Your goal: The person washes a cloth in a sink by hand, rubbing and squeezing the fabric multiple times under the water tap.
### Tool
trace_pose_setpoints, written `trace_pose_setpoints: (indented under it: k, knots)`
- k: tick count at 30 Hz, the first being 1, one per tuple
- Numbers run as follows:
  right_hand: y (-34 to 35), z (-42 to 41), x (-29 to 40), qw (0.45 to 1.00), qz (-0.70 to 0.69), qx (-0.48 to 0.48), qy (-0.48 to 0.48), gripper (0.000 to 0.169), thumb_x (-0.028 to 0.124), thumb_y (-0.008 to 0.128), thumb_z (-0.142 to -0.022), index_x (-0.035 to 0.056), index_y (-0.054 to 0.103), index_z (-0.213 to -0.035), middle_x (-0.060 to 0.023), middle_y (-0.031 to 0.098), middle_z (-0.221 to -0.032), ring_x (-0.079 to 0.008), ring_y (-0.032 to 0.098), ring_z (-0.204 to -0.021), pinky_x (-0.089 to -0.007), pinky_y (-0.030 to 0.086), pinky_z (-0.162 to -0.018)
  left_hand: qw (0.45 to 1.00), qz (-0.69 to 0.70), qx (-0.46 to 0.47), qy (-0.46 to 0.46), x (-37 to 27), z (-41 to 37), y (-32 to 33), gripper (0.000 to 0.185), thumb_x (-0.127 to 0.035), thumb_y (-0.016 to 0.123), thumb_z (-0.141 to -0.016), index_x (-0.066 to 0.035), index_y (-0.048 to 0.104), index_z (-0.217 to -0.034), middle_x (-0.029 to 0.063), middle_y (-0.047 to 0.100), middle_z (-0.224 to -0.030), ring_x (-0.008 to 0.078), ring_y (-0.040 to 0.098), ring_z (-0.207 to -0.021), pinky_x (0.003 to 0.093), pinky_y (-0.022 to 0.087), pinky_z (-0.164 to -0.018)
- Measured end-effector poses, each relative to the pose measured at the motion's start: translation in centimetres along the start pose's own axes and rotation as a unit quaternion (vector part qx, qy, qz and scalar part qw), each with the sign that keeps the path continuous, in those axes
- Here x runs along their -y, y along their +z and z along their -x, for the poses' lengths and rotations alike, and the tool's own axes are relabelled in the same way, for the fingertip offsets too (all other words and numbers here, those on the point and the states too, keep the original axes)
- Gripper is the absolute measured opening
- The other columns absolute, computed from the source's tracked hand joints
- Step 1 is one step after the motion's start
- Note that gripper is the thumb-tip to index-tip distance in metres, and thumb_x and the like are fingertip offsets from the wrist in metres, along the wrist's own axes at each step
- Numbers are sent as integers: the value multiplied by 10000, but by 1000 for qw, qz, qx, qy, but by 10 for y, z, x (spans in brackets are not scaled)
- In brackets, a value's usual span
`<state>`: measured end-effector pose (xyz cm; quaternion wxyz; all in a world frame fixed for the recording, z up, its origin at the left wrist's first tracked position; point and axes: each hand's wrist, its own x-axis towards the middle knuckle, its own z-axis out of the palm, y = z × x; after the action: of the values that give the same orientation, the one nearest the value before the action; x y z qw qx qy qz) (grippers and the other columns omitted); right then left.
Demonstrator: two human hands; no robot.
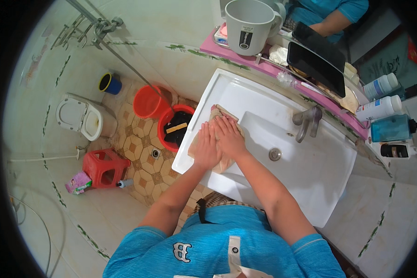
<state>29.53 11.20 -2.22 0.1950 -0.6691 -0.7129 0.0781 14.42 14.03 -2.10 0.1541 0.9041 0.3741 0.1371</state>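
Note:
Both of my hands lie flat on a folded beige cloth (223,166) at the left end of a white washbasin (312,180). My left hand (207,147) presses on the cloth's left part, fingers extended. Beside it, touching, my right hand (229,135) rests with straight fingers on the cloth's upper right part. A pinkish patch of the cloth shows beyond the fingertips. The basin's bowl, with its metal drain (275,154), is to the right of the cloth. The faucet (307,121) stands at the back edge. What lies under the palms is hidden.
A pink shelf (333,109) above the basin holds a gray mug (249,27), a black phone (316,69) and bottles (378,107). Left on the tiled floor are red buckets (147,101), one with dark fabric (177,127), a toilet (92,121) and a red stool (102,166).

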Motion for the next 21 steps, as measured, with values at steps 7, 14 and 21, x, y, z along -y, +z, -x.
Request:
trace_pose_setpoints:
  k: [7,14,21]
  knots:
    - [-11,-55,-60,996,12,60,64,812,277,640,-907,97,242,-1590,-81,200,-1665,-274,166,-1543,-439,126,-1261,998,5,17,59,14,-94,1,822,-378,459,-976,67,104,-1570,310,102,-1629,454,86,-1528,531,103,-1242]
    - [-13,-93,-103,989,22,80,119,861,301,666,-887,116,216,-1596,-60,150,-1677,-273,104,-1552,-441,71,-1267,994,-20,25,102,23,-159,12,836,-391,480,-960,57,129,-1572,298,121,-1630,433,110,-1530,487,123,-1251]
    - [-10,-85,-90,990,41,48,123,850,315,671,-887,127,240,-1596,-68,154,-1681,-295,104,-1553,-455,61,-1264,995,-30,17,96,22,-149,10,856,-429,484,-950,59,150,-1569,299,174,-1619,432,133,-1526,489,120,-1252]
